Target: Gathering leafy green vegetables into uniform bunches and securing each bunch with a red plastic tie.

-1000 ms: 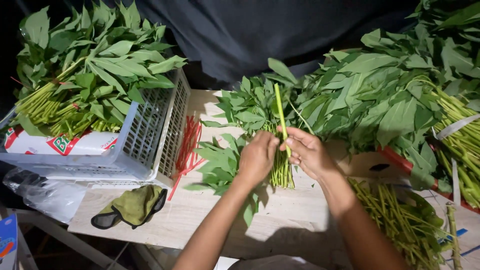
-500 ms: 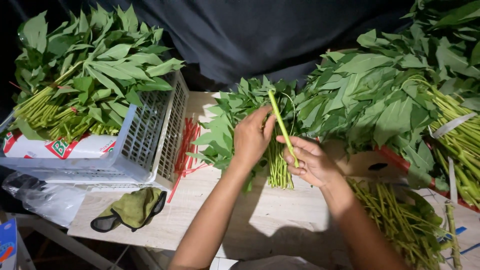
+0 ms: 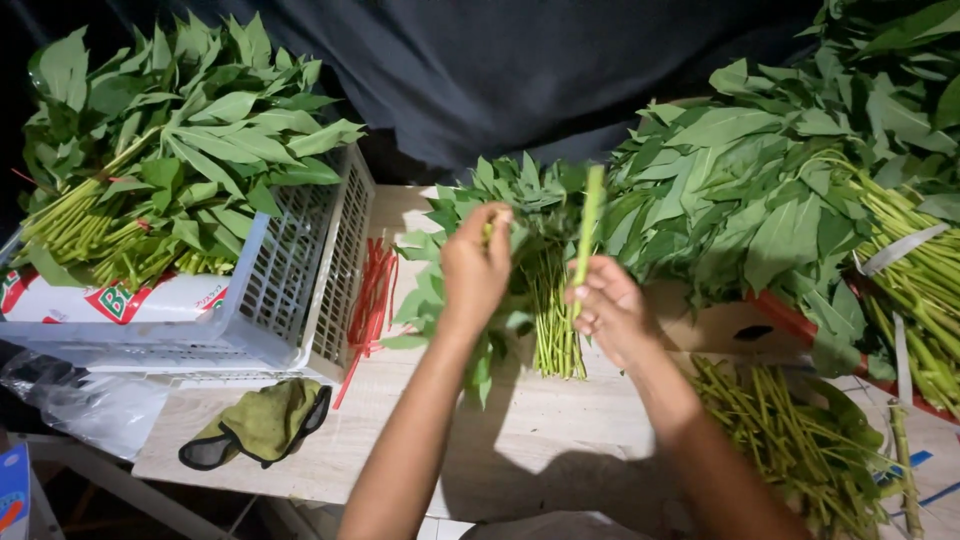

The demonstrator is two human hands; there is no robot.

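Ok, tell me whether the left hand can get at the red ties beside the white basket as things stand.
Probably yes. The left hand grips the leafy bundle on the wooden table, and the red ties lie just to its left, uncovered, beside the white basket. Only a few leaves lie between; it would have to let go first.

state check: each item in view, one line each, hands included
left hand: raised over the bundle, closed on a stem tip
right hand: pinching a green strip
green strip: upright, held taut
bundle of leafy stems: lying on the table, cut ends toward the person
white crate: full of leafy bunches
red ties: loose pile beside the crate
green cloth: crumpled at the table edge
trimmed stems: loose heap, leafless
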